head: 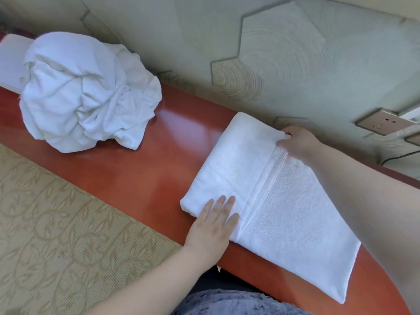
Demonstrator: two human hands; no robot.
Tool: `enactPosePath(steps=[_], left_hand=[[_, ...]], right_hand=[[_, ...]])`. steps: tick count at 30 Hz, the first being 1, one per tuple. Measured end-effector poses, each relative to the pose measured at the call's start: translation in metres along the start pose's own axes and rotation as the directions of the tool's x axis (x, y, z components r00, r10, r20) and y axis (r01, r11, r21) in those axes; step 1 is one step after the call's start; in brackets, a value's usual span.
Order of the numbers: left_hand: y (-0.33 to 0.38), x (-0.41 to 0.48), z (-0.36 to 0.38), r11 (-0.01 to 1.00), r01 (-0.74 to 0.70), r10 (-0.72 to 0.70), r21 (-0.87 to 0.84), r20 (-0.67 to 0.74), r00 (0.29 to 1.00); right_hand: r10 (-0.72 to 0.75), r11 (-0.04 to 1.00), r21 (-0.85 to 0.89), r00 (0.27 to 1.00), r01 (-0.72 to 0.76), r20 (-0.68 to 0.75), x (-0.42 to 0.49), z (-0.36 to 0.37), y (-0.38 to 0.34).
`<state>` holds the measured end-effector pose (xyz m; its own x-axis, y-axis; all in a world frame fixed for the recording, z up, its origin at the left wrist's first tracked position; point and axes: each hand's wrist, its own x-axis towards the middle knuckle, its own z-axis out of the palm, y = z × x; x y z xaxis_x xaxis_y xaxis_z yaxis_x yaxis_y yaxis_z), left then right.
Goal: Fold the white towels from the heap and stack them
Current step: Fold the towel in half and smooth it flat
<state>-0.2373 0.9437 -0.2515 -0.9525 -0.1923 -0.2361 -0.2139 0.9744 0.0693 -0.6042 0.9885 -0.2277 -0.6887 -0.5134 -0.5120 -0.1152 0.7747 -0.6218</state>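
Note:
A white towel point(272, 201) lies partly folded on the red-brown table point(141, 178), its left part doubled over up to a woven stripe. My left hand point(213, 226) presses flat on the folded part near the table's front edge, fingers straight. At the far edge, by the wall, my right hand point(295, 140) pinches the folded layer. The heap of crumpled white towels point(86, 92) sits on the table at the left, apart from both hands.
A patterned grey-green wall point(250, 53) runs along the table's far edge, with a socket plate point(384, 121) and a dark cable at the right. Beige patterned carpet point(56, 223) lies below the table's front edge. A white flat object point(11, 60) lies behind the heap.

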Motion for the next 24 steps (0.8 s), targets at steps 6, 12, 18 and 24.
enactPosePath(steps=[6, 12, 18, 24], left_hand=[[-0.049, 0.000, -0.010, 0.981, 0.194, -0.193, 0.004, -0.041, 0.980], [-0.080, -0.007, 0.006, 0.960, 0.255, -0.266, -0.115, -0.088, 0.960], [-0.079, -0.025, 0.021, 0.987, 0.136, -0.151, -0.084, -0.219, 0.964], [-0.086, -0.014, 0.008, 0.743, 0.421, -0.482, -0.520, 0.020, 0.876]], right_hand=[[0.008, 0.998, 0.066, 1.000, -0.006, -0.020, 0.003, 0.002, 0.000], [-0.007, 0.999, 0.032, 0.997, 0.010, -0.082, 0.008, 0.007, 0.000], [-0.060, 0.989, -0.135, 0.997, 0.053, -0.045, 0.010, 0.020, -0.020], [-0.124, 0.893, -0.416, 0.983, 0.171, 0.137, 0.036, 0.030, -0.081]])
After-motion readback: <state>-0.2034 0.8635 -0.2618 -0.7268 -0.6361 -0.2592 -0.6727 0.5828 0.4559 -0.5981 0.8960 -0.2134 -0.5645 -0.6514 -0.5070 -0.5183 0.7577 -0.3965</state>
